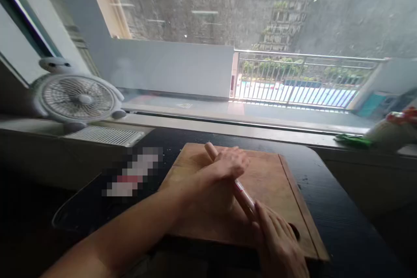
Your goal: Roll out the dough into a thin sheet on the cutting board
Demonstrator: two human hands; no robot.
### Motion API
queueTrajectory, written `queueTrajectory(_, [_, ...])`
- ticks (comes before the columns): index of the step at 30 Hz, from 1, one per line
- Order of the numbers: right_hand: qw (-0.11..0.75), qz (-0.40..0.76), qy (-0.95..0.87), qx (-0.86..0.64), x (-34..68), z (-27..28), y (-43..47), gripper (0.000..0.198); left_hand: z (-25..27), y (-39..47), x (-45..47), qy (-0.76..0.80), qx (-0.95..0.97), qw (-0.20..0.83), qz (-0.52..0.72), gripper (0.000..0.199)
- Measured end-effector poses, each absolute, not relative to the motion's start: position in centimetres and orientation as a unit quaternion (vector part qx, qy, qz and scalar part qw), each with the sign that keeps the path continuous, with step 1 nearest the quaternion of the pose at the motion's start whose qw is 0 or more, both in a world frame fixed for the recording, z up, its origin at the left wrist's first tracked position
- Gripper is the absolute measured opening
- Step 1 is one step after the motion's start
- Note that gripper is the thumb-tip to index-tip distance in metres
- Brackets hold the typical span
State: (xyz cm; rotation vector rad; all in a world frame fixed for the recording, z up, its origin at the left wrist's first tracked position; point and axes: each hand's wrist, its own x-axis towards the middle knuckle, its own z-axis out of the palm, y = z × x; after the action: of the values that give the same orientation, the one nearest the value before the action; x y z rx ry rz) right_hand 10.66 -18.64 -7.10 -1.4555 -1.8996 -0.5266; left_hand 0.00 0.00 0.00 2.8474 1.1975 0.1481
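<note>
Across the wooden board (263, 169) in the head view, the rolling pin (243, 196) lies slantwise, its upper end close to the far edge; the grip of the left hand (233, 162) is uncurled, palm laid over the upper half, and the right hand (280, 241) is loose too, fingers stretched along the lower end. Right of the pin, a broad stretch of wood runs to the side edge, with dark counter (335, 200) beyond; leftward, the left forearm (146, 222) crosses the board near a blurred-out item (133, 173).

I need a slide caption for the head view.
Left hand and right hand on a rolling pin over a wooden board.
</note>
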Motion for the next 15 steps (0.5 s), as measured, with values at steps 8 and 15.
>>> queueTrajectory(8, [0.408, -0.152, -0.719, -0.541, 8.3, -8.2, -18.8, 0.037, -1.7, -3.2, -7.2, 0.346, 0.928, -0.063, 0.121, 0.043])
queueTrajectory(15, [0.396, -0.122, -0.705, -0.576, 10.1, -8.0, -18.6, 0.037, -1.0, -1.0, -3.3, 0.343, 0.937, -0.009, 0.060, 0.044])
